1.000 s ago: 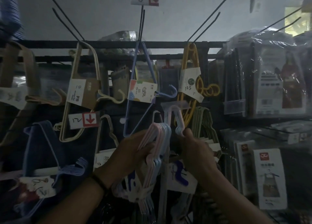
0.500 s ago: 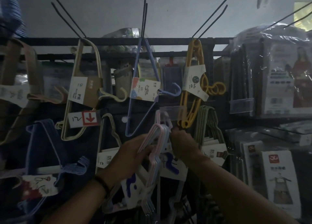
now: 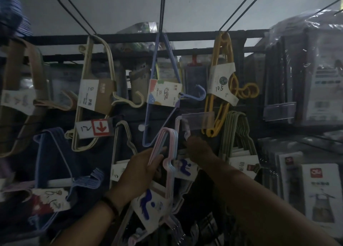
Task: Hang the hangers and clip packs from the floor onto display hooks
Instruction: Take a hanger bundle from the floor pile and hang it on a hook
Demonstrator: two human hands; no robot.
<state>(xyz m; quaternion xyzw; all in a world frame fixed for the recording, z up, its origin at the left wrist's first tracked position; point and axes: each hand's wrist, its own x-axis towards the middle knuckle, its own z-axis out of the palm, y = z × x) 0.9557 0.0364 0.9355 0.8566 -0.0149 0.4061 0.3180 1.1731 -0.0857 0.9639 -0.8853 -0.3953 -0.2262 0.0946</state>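
Dim grey wall (image 3: pixel 120 8), black rack (image 3: pixel 185 37), display hooks (image 3: pixel 163 8)

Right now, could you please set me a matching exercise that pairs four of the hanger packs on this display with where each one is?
1 pastel hangers
2 yellow hangers
3 cream hanger pack
4 green hangers

a partly behind the red arrow tag
b held in the left hand
c just right of the right hand
d wearing the 10.5 label

Pairs: 1-b, 2-d, 3-a, 4-c.
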